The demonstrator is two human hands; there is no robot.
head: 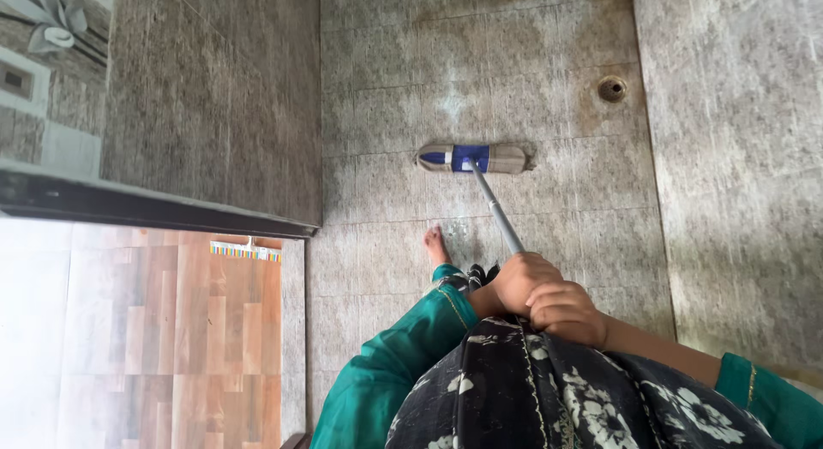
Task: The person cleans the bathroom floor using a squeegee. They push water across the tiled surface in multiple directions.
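I am viewing the scene from the head camera, looking down at a grey tiled floor (386, 269). Both hands are gripping the mop handle (497, 210), a thin grey pole. The left hand (521, 282) is wrapping its fingers around the pole, clenched on it. The right hand (566, 313) is sitting just behind it, touching it, with fingers curled shut; its hold on the pole's end is hidden by the left hand.

The pole is running up and away to the mop head (472, 158), a flat grey pad with a blue centre piece, lying flat on the tiles well ahead of the hands.

A bare foot (436, 245) is resting on the floor between the mop head and the hands, to the left of the pole. A round floor drain (611, 89) is sitting near the right wall (737, 157), beyond the mop head. A tiled wall (214, 97) is closing off the left side, ending at a dark door frame (154, 209). Teal sleeves (386, 372) and a black flowered cloth (531, 389) are covering the bottom of the view.
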